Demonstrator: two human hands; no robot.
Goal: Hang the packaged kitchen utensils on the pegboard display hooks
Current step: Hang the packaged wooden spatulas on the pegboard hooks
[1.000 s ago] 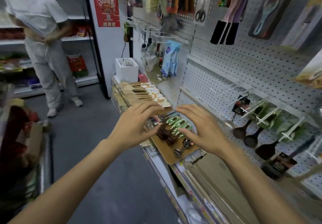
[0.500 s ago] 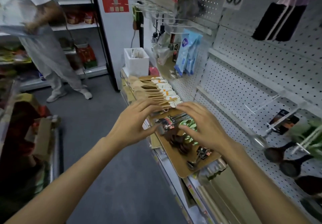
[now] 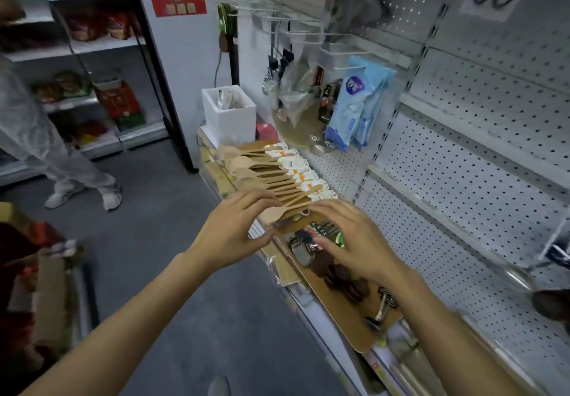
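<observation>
Since half a second ago the view has been swung further left and down; the dark ladles on the lower right hooks have slid almost out of frame, and both hands are seen nearer the fanned wooden spoons than before.

Left hand (image 3: 229, 232): held over the shelf edge, fingers loosely bent and spread, fingertips just beside the nearest spoon of the wooden spoons (image 3: 271, 176). Whether anything is pinched cannot be told.

Right hand (image 3: 354, 240): palm down, fingers bent over the packaged utensils (image 3: 311, 241), a small heap of metal pieces with green and black card lying on a brown board (image 3: 348, 321). Contact at the fingertips is likely, but a grip is not plainly shown.

More packaged pieces are noted on the same board nearer the camera: dark round items (image 3: 345, 278) and a metal tool with a black clip (image 3: 384, 303). The board rests on the bottom shelf, in front of the white pegboard (image 3: 481, 179).

Bare wire hooks (image 3: 277, 19) are seen high on the pegboard, well apart from the hands. Blue packets (image 3: 361, 108) hang from one hook; a white foam box (image 3: 228, 112) stands at the far end of the shelf. A person in light trousers (image 3: 37, 136) is standing in the aisle at left, beside stocked shelves.
</observation>
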